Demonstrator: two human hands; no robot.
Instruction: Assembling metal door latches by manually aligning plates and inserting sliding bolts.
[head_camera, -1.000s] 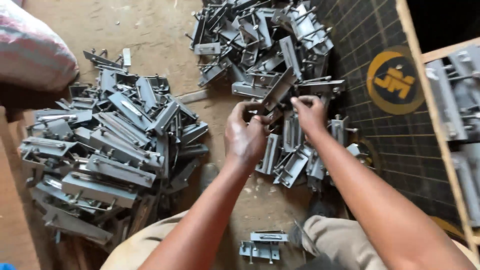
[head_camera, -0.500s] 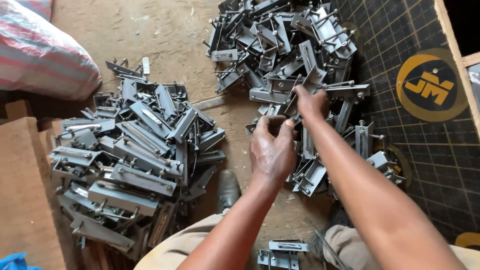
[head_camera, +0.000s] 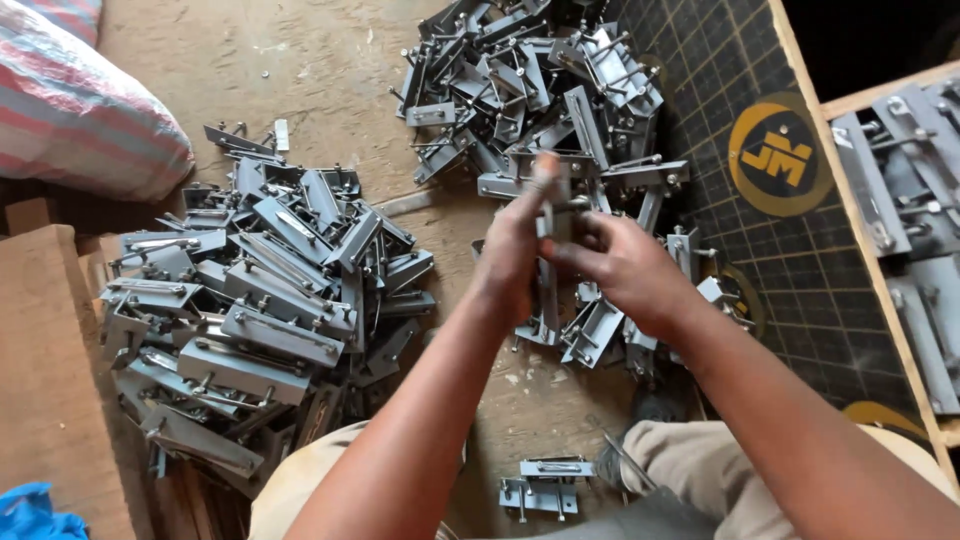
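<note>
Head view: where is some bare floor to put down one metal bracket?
Bare floor lies between the striped sack and the far bracket pile. A narrower patch sits between the knees. The left pile is crowded. Both hands, left hand and right hand, hold a bracket.

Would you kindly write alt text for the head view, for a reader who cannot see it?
Two bare hands, left and right, hold one grey metal bracket above a dirt floor. A large bracket pile lies to the left, another pile ahead, and a striped sack sits at top left.
</note>
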